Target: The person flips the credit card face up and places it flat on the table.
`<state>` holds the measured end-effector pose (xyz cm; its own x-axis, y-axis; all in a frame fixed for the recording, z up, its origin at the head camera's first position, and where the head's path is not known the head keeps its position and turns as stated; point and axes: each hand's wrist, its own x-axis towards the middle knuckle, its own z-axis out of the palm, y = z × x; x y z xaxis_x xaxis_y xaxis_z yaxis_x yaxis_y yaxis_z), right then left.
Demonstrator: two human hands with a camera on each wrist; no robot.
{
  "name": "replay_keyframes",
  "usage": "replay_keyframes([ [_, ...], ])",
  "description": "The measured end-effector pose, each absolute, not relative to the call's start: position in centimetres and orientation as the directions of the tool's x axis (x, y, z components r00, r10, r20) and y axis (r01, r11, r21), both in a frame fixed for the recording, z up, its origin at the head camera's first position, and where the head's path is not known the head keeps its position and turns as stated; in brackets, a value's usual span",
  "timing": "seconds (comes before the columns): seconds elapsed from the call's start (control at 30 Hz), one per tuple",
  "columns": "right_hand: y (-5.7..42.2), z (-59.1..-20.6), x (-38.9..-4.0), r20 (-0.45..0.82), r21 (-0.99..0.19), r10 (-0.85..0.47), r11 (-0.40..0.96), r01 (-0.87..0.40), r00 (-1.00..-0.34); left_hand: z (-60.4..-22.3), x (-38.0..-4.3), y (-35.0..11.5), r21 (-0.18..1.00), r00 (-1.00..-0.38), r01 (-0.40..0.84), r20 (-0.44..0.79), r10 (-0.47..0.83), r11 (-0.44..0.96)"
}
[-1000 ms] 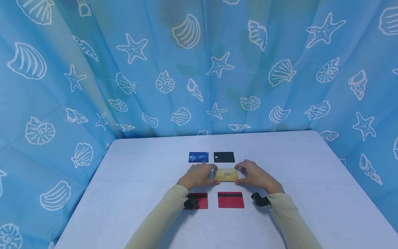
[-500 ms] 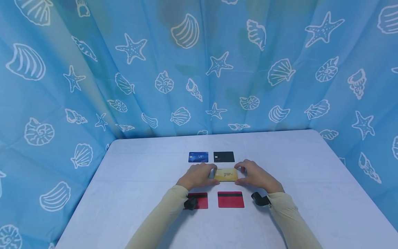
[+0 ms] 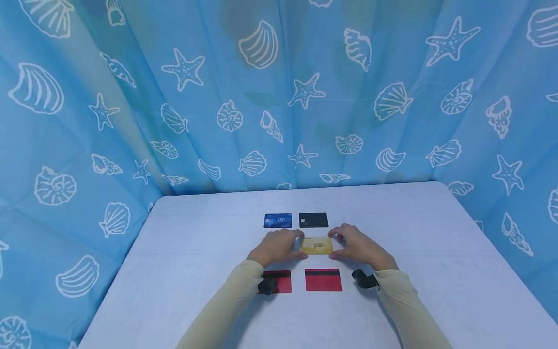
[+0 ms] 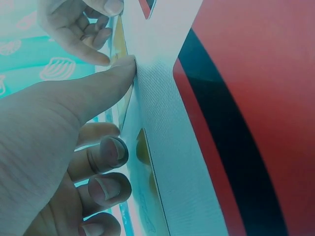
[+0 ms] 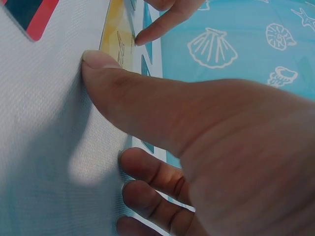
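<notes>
A yellow bank-style card [image 3: 317, 245] lies at the middle of the white table, between both hands. My left hand [image 3: 279, 246] holds it at its left corners, thumb at the near one and forefinger at the far one. On the opposite side my right hand [image 3: 359, 248] grips the right corners the same way. In the right wrist view the thumb [image 5: 106, 73] meets the card's edge. Under the left hand's loosely curled other fingers, the left wrist view shows another card [image 4: 156, 209] with gold circles, hidden from the head view.
Beyond the hands lie a blue VIP card [image 3: 277, 220] and a black card [image 3: 314, 220], side by side. Nearer are two red cards with black stripes, the right one [image 3: 323, 280] fully visible and the left one [image 3: 285, 283] partly behind the wrist camera [image 3: 268, 285]. A blue shell-patterned curtain [image 3: 279, 97] hangs behind.
Both hands keep their places at the yellow card. The head view shifts very slightly, and the glare on the card changes a little.
</notes>
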<state>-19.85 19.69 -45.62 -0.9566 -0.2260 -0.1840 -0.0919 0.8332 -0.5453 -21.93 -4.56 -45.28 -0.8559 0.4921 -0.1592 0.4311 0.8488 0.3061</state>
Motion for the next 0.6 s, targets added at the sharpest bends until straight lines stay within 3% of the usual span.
replay_keyframes([
  [0.33, 19.6, -45.3, -19.9, -0.172, -0.532, -0.238, 0.839, -0.113, -0.956, -45.3, -21.8, -4.5, 0.317, -0.861, 0.415, -0.165, 0.480, 0.853],
  [0.6, 19.4, -43.8, -19.8, -0.048, -0.531, -0.285, 0.819, -0.217, -0.957, -43.9, -21.9, -6.2, 0.369, -0.869, 0.406, -0.126, 0.478, 0.836],
])
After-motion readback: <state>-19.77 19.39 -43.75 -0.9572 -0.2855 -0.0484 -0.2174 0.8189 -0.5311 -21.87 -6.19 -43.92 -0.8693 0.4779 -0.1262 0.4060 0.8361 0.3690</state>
